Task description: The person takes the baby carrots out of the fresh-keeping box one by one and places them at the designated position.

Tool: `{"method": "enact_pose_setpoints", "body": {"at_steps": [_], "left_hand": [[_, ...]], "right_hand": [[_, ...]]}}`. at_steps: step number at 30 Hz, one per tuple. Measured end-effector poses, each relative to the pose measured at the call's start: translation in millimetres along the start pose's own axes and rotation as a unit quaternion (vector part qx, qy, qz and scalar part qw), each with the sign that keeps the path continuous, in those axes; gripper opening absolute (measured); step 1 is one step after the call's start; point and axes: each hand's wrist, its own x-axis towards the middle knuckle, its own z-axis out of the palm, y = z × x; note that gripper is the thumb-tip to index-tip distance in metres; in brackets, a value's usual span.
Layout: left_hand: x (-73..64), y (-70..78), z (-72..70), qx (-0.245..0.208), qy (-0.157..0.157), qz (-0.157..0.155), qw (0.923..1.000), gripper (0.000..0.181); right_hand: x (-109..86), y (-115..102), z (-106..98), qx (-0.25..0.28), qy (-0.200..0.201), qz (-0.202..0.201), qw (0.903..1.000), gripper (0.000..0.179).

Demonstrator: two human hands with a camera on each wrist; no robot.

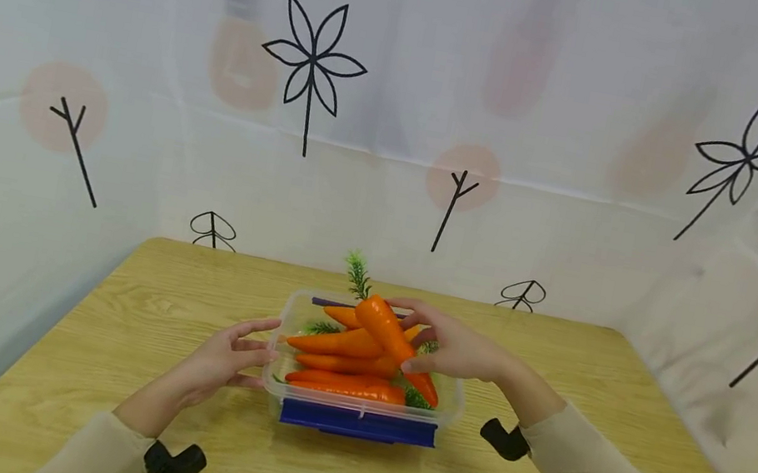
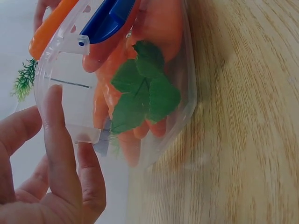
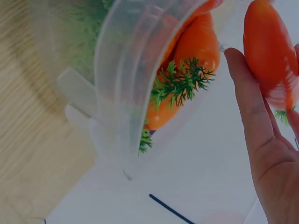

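A clear plastic container (image 1: 277, 383) with blue clips stands on the table, holding several orange carrots (image 1: 337, 363) with green tops. My right hand (image 1: 454, 346) grips one carrot (image 1: 387, 329) above the container; its leafy top points up and away, its tip down to the right. In the right wrist view, that carrot (image 3: 271, 51) lies between thumb and fingers. My left hand (image 1: 222, 361) rests its fingers, fairly straight, against the container's left side. The left wrist view shows these fingers (image 2: 60, 154) at the wall, with a green leaf (image 2: 145, 91) on or behind it.
The wooden table (image 1: 142, 330) extends around the container on every side. A pale cloth (image 1: 368, 209) printed with flowers and twigs hangs behind and at both sides. Black bands (image 1: 175, 464) sit on both wrists.
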Motion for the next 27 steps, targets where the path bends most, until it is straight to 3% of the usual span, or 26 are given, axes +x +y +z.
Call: {"method": "enact_pose_setpoints", "body": {"at_steps": [9, 27], "left_hand": [[0.2, 1.3, -0.1, 0.001, 0.006, -0.008, 0.9999, 0.061], [1.6, -3.2, 0.1, 0.003, 0.01, -0.003, 0.9999, 0.061]], "right_hand": [[-17.1, 12.6, 2.5, 0.015, 0.08, -0.007, 0.9966, 0.077], [-55.2, 36.9, -1.7, 0.048, 0.18, 0.001, 0.9825, 0.078]]}}
